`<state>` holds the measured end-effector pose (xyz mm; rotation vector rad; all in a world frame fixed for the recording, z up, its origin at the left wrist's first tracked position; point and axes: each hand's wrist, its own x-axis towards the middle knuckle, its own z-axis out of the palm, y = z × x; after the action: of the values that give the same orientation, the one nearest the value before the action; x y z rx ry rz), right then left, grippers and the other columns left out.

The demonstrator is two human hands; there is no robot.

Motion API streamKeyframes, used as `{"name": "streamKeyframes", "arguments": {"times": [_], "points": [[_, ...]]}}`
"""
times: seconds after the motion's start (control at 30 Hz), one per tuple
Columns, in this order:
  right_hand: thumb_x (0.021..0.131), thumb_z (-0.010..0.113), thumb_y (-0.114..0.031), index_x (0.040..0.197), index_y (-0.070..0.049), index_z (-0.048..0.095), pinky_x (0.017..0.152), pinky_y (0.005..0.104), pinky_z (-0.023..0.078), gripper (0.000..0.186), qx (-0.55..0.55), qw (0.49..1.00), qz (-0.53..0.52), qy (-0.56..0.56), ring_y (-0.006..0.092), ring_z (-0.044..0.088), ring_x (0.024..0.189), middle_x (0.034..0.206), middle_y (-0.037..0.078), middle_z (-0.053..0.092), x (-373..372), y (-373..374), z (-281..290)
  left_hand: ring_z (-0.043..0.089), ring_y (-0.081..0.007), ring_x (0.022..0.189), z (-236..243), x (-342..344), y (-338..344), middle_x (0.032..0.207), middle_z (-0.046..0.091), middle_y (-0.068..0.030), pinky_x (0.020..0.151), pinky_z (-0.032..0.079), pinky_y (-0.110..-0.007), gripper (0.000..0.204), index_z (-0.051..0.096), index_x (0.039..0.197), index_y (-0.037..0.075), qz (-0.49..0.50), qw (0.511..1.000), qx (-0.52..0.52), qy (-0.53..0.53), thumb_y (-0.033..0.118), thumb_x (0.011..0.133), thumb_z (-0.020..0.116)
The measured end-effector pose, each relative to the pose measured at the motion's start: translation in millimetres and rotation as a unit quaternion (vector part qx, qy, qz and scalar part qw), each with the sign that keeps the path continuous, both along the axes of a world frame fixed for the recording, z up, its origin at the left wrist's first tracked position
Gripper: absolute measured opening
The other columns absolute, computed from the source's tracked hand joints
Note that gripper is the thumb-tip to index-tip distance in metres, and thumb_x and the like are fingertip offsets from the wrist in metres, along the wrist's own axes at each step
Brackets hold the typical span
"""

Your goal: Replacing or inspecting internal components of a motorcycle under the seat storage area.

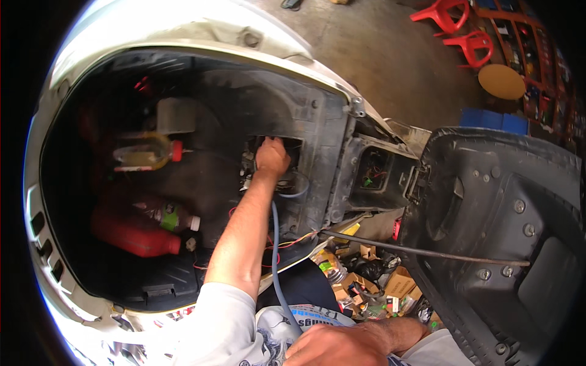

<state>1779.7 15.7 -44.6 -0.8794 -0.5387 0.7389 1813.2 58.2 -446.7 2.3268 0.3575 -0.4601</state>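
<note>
My left hand (273, 155) reaches into a square opening (295, 157) in the floor of a scooter's black storage well (232, 91), its fingers curled and what they grip hidden among engine parts. A grey-blue hose (275, 244) runs from beside that opening down to my right hand (326, 341), which is closed on it at the lower edge. Red and yellow wires (297, 241) lie across the well's near side. Inside, at the left, are a bottle of yellow liquid (140, 157), a clear bottle (169, 215), a red jug (134, 241) and a translucent box (176, 114).
The raised seat (549, 207) fills the right, with a dark rod (427, 252) against it. Cardboard and assorted clutter (400, 282) lie below. On the concrete floor (390, 55) behind stand red chairs (445, 13), a blue crate (494, 122) and shelving (531, 55).
</note>
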Motion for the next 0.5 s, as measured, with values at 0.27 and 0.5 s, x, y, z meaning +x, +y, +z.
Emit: {"name": "streamKeyframes", "arguments": {"times": [0.27, 0.5], "points": [[0.092, 0.051, -0.012, 0.07, -0.006, 0.054, 0.044, 0.0348, 0.036, 0.023, 0.011, 0.998, -0.066, -0.014, 0.0235, 0.048, 0.05, 0.063, 0.005, 0.046, 11, -48, -5, 0.056, -0.0353, 0.113, -8, 39, -4, 0.117, 0.06, -0.024, 0.095, 0.045, -0.041, 0.042, 0.06, 0.114, 0.002, -0.106, 0.969, 0.015, 0.222, 0.025, 0.08, 0.052], [0.092, 0.051, -0.012, 0.069, -0.007, 0.052, 0.044, 0.0353, 0.036, 0.023, 0.024, 0.996, -0.083, -0.003, 0.0242, 0.049, 0.051, 0.063, 0.005, 0.046, 23, -75, -3, 0.051, -0.0347, 0.12, -29, 49, 5, 0.127, 0.055, -0.0198, 0.099, 0.042, -0.042, 0.046, 0.057, 0.123, 0.005, -0.108, 0.958, 0.012, 0.264, 0.019, 0.079, 0.054]]}}
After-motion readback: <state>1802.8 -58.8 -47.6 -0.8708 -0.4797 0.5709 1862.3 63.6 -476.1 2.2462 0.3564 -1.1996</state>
